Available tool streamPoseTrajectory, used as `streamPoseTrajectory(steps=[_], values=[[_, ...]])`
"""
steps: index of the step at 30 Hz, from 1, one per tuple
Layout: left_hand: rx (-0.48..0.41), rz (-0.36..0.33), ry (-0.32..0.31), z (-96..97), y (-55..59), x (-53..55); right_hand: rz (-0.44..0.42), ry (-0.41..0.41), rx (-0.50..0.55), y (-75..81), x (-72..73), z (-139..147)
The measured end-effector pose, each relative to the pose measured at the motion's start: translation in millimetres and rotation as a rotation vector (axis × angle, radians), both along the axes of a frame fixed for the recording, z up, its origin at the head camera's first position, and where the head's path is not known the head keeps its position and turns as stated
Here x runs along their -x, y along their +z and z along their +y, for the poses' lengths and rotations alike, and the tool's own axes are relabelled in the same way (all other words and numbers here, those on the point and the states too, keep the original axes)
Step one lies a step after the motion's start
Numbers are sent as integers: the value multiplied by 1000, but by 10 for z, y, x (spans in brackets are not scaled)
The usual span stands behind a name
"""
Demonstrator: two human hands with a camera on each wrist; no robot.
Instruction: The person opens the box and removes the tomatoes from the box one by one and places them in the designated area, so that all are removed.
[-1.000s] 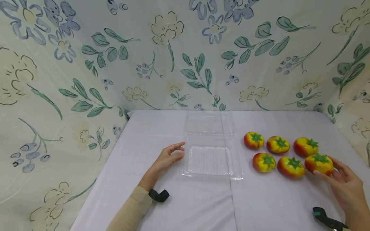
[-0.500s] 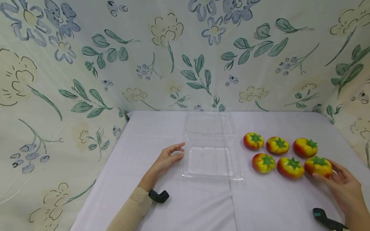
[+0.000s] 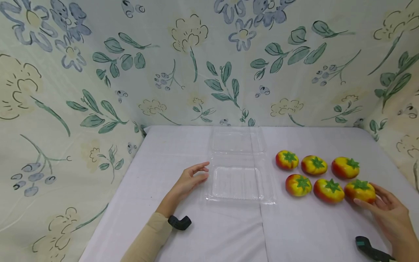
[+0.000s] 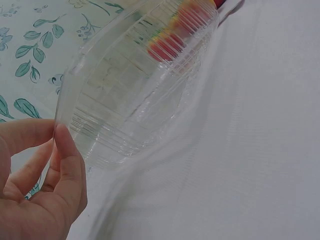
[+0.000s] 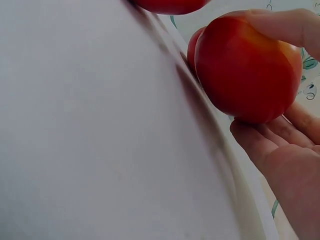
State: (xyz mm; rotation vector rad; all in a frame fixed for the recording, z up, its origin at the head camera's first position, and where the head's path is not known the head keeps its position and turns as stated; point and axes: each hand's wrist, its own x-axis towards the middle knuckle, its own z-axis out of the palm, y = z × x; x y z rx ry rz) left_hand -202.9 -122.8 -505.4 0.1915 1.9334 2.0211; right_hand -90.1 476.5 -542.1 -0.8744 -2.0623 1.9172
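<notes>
In the head view, my right hand holds a red-and-yellow tomato-like fruit with a green star-shaped top, thumb on the near side and fingers on the far side. It is the front right one of several such fruits in two rows. The right wrist view shows its smooth red side between thumb and fingers, close over the white cloth. My left hand pinches the left rim of a clear plastic clamshell container, which lies open with its lid toward the back. The left wrist view shows thumb and index finger on that rim.
The other fruits stand close by: three in the back row, including a back right fruit, and two in front, such as the front middle fruit. A white cloth covers the table. Floral fabric hangs behind and at the sides.
My right hand has come down slightly with the fruit, to the level of the front row. The left hand and the container have stayed in place.
</notes>
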Motion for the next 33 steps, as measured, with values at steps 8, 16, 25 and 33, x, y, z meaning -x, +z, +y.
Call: streamPoseTrajectory(steps=[8,16,25,33], values=[[2,-5,-1,1,5,3,-63,52,-106,-61,0,62],[-4,0,0,4,18,-6,-100,115,-158,-13,-10,69],[-11,-6,-2,5,19,-2,57,140,45,-3,-52,85],[-4,-3,0,3,21,-4,174,207,121,-67,-73,138]])
